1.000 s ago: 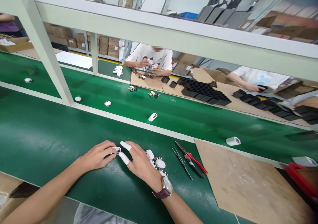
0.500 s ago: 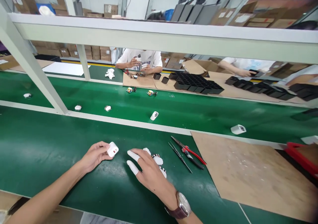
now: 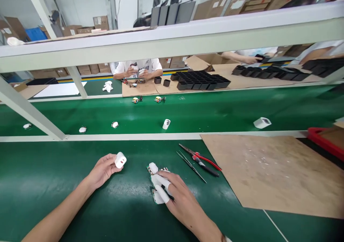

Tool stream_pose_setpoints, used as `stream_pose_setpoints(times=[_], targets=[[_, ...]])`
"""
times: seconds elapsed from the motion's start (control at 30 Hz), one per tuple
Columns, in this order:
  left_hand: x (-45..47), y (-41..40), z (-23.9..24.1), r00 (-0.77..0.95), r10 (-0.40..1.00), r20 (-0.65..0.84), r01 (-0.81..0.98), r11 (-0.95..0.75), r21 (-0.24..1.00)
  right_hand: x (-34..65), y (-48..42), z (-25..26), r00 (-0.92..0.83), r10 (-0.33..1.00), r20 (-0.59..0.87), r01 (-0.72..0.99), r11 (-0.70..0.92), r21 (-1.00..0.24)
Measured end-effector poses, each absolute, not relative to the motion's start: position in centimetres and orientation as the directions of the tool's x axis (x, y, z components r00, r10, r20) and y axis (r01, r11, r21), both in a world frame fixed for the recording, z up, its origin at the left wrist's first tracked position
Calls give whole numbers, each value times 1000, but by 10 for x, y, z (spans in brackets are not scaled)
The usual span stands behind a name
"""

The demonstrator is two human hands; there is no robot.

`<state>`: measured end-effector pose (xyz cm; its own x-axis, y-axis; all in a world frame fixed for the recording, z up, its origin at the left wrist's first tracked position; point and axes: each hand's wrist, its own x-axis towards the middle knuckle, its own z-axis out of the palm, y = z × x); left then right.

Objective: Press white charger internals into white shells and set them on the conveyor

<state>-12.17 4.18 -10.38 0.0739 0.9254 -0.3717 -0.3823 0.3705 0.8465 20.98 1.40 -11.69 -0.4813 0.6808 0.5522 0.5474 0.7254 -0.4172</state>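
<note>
My left hand (image 3: 103,169) is closed around a small white charger shell (image 3: 120,160) with a red port, held just above the green belt (image 3: 53,184). My right hand (image 3: 176,195), with white finger cots on two fingers, rests fingers-down on a small pile of white parts and circuit boards (image 3: 155,170) on the belt. Its fingers press on the parts; whether it grips one I cannot make out.
Red-handled pliers (image 3: 201,159) and tweezers (image 3: 190,166) lie right of the pile, beside a brown board (image 3: 268,174). White chargers (image 3: 166,124) (image 3: 262,122) ride the far belt. People across the line work by black trays (image 3: 201,81). A white frame beam (image 3: 172,38) crosses overhead.
My left hand lifted the white shell off the belt and turned it, red port showing. My right hand slid right and down onto the pile. The view swung.
</note>
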Motion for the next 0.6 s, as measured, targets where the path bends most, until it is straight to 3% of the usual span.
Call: stream_pose_setpoints(times=[0.13, 0.33, 0.47, 0.6], targets=[[-108, 100, -98, -17, 976, -217, -159, 212, 964, 232, 13, -125, -419, 711, 565, 578, 689, -437], [-62, 178, -70, -90, 985, -148, -322, 112, 940, 242, 11, -125, -357, 729, 584, 591, 661, -463], [-12, 136, -62, 92, 974, -208, -443, 227, 867, 232, 15, -102, -232, 741, 630, 588, 623, -516], [26, 79, -57, 332, 889, -316, -567, 455, 687, 216, 27, -73, -136, 759, 637, 522, 601, -605]])
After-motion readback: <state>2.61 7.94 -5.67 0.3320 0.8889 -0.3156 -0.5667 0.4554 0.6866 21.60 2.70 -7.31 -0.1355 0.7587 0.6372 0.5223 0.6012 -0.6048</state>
